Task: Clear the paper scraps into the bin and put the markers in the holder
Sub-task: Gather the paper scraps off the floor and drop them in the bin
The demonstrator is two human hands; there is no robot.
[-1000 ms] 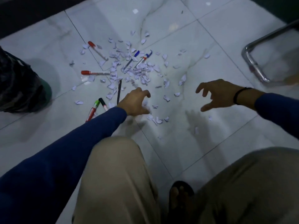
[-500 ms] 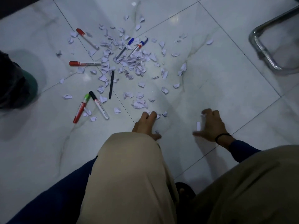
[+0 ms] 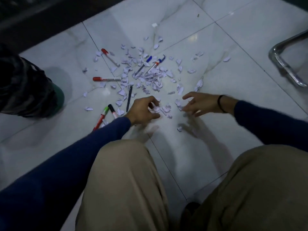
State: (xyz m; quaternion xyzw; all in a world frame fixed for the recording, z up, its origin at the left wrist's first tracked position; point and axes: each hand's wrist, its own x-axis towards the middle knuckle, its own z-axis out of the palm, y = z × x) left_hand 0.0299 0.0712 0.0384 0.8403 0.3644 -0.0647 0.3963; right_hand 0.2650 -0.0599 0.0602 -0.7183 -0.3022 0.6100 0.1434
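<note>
Pale marble-patterned floor tiles (image 3: 216, 147) fill the head view, dimly lit, with a chrome tube frame (image 3: 283, 67) at the right edge. Torn white paper scraps (image 3: 153, 77) lie strewn across the middle of the floor, directly ahead of both hands and thickest just beyond them. The left hand (image 3: 143, 109), fingers curled, appears to pinch a few scraps at the near edge of the scatter; the right hand (image 3: 198, 103) hangs relaxed with fingers spread beside another small cluster, holding nothing as far as can be seen. A black-lined bin (image 3: 25, 84) stands well apart on the left, nearer the left arm. Red, blue, green and black capped markers (image 3: 106, 79) lie among the scraps, mostly left of the hands. No holder is visible. Judgement: gathering has barely begun.
</note>
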